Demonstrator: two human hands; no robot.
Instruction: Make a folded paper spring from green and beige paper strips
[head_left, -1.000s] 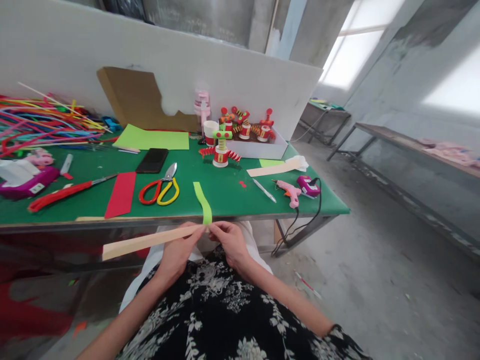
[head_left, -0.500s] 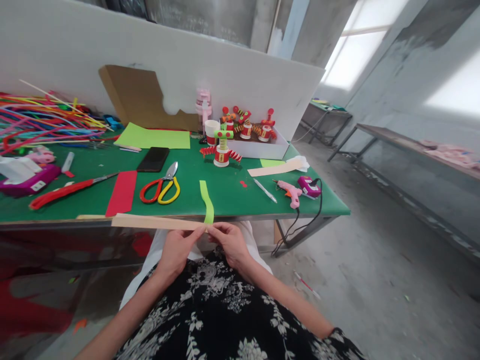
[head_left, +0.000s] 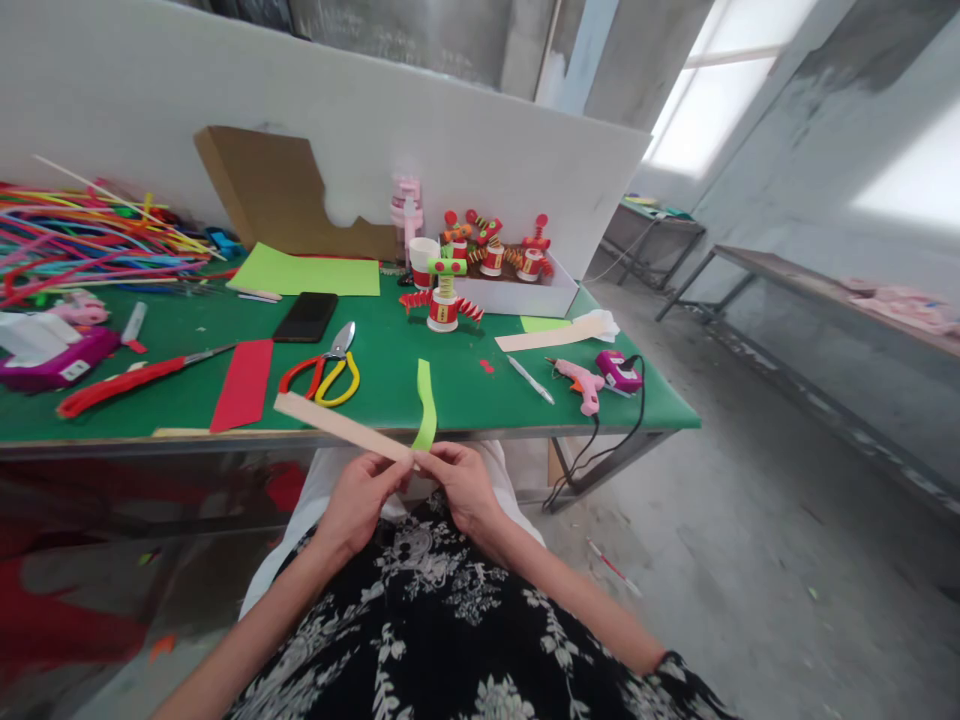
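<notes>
Over my lap, at the table's front edge, my left hand (head_left: 371, 487) pinches a peach paper strip (head_left: 337, 424) near its right end. The strip's free end points up and left, over the handles of the scissors (head_left: 322, 375). A lime-green paper strip (head_left: 426, 400) rises from the same spot, its far part curving above the table. My right hand (head_left: 459, 480) pinches where the two strips meet, its thumb and fingertips close to those of my left. How the strips join is hidden by my fingers.
On the green table (head_left: 375, 345) are a red paper piece (head_left: 244, 385), a phone (head_left: 306, 317), a red-handled tool (head_left: 135, 385), a pen (head_left: 530, 380) and a pink glue gun (head_left: 581, 385). A paper-cup figure (head_left: 442, 310) stands before a white box (head_left: 517, 297) of similar figures.
The peach strip has swung, its free end moving up and to the right. The green strip's upper part has shifted slightly right. Both hands stay nearly in place, still pinching.
</notes>
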